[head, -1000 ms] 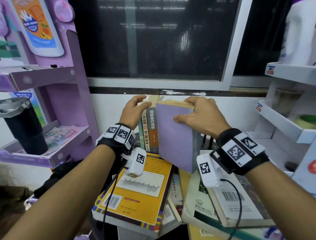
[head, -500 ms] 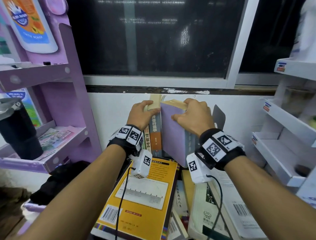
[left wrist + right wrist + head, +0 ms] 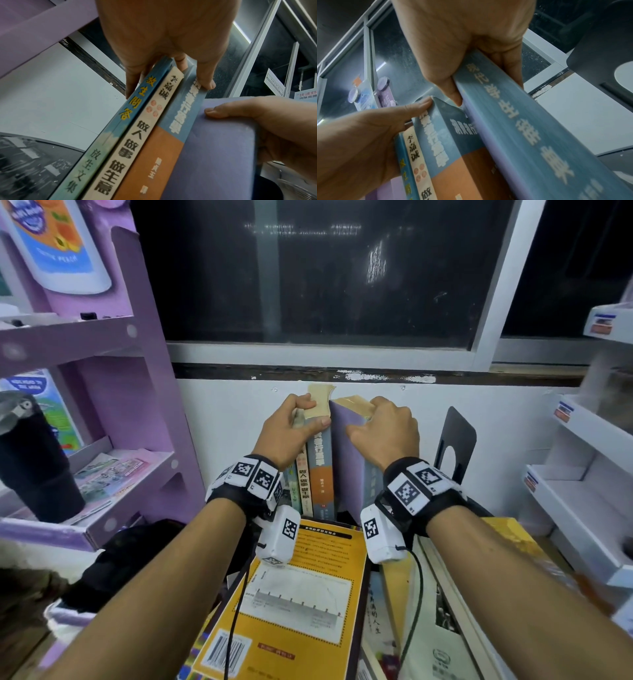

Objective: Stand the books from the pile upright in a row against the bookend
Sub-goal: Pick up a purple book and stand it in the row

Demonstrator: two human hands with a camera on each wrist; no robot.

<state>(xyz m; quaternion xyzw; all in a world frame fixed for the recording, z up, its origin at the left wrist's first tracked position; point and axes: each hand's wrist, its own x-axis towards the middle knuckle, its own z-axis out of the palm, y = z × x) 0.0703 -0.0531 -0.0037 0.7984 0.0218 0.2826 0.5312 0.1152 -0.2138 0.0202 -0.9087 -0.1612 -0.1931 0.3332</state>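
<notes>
Three upright books (image 3: 317,474) stand in a row by the white wall. My left hand (image 3: 310,414) grips their tops, thumb on the blue-and-orange spine (image 3: 171,135). My right hand (image 3: 363,419) grips the top of a thick purple book (image 3: 346,470), held upright with its cover against the row's right side. In the right wrist view its blue spine (image 3: 513,128) is pinched between thumb and fingers. A black metal bookend (image 3: 457,440) stands to the right, a gap away from the purple book. The pile (image 3: 301,594), topped by a yellow book, lies flat in front.
A purple shelf unit (image 3: 137,392) rises close on the left, with a black tumbler (image 3: 34,467) on it. White shelves (image 3: 582,501) stand at the right. The wall and a dark window (image 3: 325,285) close off the back.
The right hand has carried the purple book from a tilt above the pile to upright against the row by the wall. The left hand has stayed on the row's tops.
</notes>
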